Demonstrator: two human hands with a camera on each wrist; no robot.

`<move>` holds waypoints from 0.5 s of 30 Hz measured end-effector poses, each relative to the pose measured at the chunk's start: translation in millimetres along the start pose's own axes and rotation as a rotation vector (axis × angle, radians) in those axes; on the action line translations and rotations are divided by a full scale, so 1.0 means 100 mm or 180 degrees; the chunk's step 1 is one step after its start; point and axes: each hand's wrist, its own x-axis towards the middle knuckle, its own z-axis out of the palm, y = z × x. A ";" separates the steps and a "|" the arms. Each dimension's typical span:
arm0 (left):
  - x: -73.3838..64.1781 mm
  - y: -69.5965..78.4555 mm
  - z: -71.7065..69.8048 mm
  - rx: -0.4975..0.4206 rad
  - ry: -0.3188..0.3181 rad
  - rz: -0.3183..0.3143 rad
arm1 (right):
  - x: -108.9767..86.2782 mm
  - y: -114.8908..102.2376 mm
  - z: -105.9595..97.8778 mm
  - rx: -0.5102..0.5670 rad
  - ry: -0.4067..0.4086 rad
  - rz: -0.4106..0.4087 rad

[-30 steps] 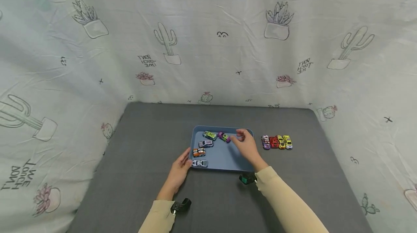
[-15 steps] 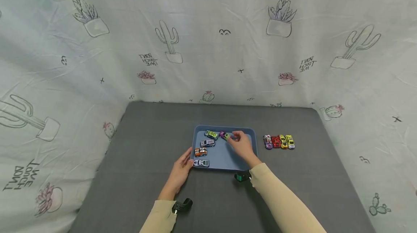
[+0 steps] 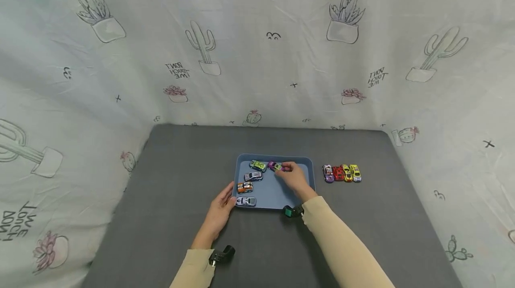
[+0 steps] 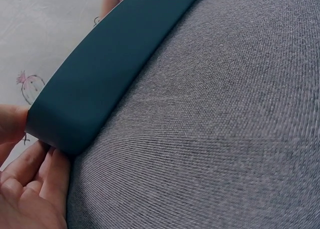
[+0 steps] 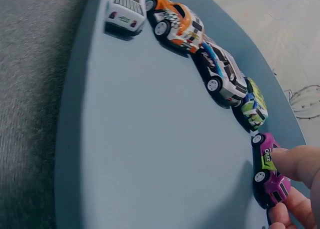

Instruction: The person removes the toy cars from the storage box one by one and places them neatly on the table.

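A blue tray lies on the table, its near left corner gripped by my left hand. In the left wrist view the thumb is at the rim and the fingers lie against the corner from below. Inside the tray, my right hand pinches a purple and green toy car near the far wall. The right wrist view has the thumb on that car's side. Left of it stand a green toy car, a silver one, an orange one and a white one.
Right of the tray, several toy cars stand side by side in a row, purple, red and yellow. The dark grey table ends at a patterned cloth behind and at the sides.
My right hand has moved left and taken hold of the purple toy car, which now lies a little straighter along the far wall. The left hand stays at the tray's corner.
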 end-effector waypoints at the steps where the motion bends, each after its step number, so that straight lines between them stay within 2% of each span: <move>1: 0.00 0.01 -0.01 0.0023 0.0017 -0.0002 | 0.01 -0.01 0.01 -0.0007 0.0010 -0.0009; 10: 0.01 0.05 0.00 -0.0019 0.0044 0.0031 | 0.03 -0.04 0.05 -0.0057 0.0095 -0.0098; 15: 0.01 0.04 0.02 -0.0030 0.0042 -0.0032 | 0.04 0.00 0.05 -0.0155 0.0122 -0.0079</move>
